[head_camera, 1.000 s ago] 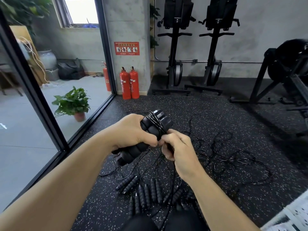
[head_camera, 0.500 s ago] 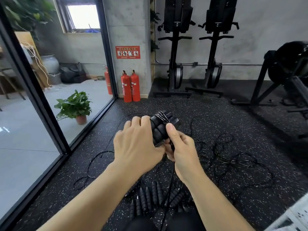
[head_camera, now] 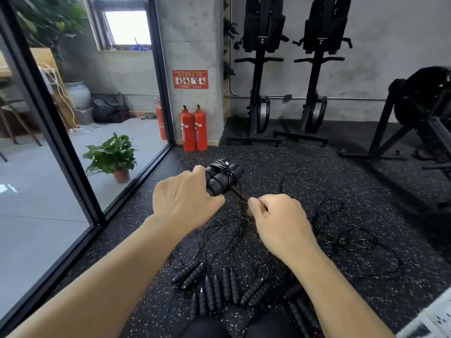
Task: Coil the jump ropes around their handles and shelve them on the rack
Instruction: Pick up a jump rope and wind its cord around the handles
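A person's left hand (head_camera: pixel 185 198) grips 2 black ribbed foam jump-rope handles (head_camera: pixel 219 178) held side by side above the floor, fingers curled round them, with several turns of thin black cord (head_camera: pixel 240 196) wound near their far end. The right hand (head_camera: pixel 280 220), just beside it, pinches the same cord between thumb and curled fingers; the cord runs straight from the handles to that hand.

A black-framed glass wall (head_camera: pixel 36 191) closes the left side. Bare black speckled rubber flooring (head_camera: pixel 305 172) stretches ahead to 2 red fire extinguishers (head_camera: pixel 194 129) at a concrete pillar and 2 upright black rowing machines (head_camera: pixel 261 69) against the grey wall. A green potted plant (head_camera: pixel 112 154) stands beyond the glass.

Below the forearms lie more black foam handles (head_camera: pixel 219 289), mostly in pairs, and loose tangled cords (head_camera: pixel 341 235) spread to the right. A white perforated object (head_camera: pixel 429 320) is cut off at the lower right corner; what it is cannot be told.
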Motion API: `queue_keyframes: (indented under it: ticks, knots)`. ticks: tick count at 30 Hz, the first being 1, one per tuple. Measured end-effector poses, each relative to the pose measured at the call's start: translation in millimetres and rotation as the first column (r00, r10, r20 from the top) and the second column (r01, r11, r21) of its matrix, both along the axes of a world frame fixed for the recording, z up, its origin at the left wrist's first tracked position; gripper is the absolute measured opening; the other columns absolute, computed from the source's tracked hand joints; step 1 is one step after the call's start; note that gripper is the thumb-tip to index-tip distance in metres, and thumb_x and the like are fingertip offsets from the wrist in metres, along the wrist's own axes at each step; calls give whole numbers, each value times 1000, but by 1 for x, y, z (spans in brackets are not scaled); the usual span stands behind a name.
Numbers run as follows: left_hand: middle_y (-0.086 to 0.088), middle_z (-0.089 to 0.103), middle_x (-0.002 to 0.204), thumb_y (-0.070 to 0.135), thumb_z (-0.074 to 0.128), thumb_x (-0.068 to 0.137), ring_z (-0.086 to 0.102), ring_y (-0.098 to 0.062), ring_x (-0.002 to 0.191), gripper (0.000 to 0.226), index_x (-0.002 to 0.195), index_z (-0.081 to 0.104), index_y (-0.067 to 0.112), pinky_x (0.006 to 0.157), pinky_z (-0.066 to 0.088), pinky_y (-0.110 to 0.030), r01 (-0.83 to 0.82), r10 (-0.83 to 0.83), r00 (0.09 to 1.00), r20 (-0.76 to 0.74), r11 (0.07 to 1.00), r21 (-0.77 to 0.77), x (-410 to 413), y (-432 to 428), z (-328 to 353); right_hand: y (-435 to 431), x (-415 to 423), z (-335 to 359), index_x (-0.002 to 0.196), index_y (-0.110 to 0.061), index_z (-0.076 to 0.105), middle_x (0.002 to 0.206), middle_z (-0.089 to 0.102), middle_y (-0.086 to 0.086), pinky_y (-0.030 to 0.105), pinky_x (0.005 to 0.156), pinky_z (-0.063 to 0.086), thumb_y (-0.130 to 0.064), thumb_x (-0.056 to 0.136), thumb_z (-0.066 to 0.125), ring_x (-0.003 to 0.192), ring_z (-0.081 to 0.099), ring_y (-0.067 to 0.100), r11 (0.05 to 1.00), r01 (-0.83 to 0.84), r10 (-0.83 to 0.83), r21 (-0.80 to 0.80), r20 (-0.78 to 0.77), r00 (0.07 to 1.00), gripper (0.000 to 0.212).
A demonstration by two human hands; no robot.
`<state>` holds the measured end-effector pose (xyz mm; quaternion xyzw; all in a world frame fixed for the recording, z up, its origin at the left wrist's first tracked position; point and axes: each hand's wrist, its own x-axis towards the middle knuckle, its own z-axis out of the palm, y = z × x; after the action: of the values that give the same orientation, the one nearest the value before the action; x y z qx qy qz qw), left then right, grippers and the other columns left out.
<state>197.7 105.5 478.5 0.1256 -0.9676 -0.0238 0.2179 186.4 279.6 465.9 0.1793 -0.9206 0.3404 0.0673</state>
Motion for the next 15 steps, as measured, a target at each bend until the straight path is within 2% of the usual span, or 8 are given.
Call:
queue_keyframes:
  ticks: [3, 5, 10, 15]
  knots:
    - [2, 55, 85, 50, 51, 84, 62, -26, 83, 32, 92, 44, 20, 64, 41, -32, -26, 27, 1000, 5, 999, -25, -2, -10, 6, 0, 14, 20, 61, -17, 47, 57, 48, -4, 29, 48, 31, -42, 100, 38, 52, 45, 14, 986, 83, -64, 141, -136, 989, 48]
    - [3, 51, 82, 50, 51, 85, 59, -25, 79, 32, 93, 43, 20, 64, 41, -31, -35, 36, 999, 20, 998, -57, -2, -14, 10, -1, 22, 35, 58, -18, 36, 58, 45, -5, 31, 52, 30, -45, 100, 36, 54, 43, 16, 973, 120, -75, 198, -222, 972, 50]
    - [6, 45, 78, 54, 52, 87, 55, -25, 75, 35, 91, 40, 21, 60, 36, -31, 36, -19, 996, 83, 976, -217, 1, 0, 16, -12, 23, 74, 58, -17, 30, 59, 39, -4, 31, 58, 29, -49, 98, 39, 61, 44, 24, 955, 142, -25, 260, -407, 913, 52]
    - [6, 46, 70, 51, 51, 84, 54, -23, 66, 29, 92, 40, 25, 57, 42, -28, 262, -222, 963, 154, 907, -331, 11, 5, 28, -25, -9, 105, 54, -16, 33, 57, 35, -3, 30, 59, 28, -41, 94, 51, 65, 45, 26, 934, 43, 146, 355, -489, 860, 51]
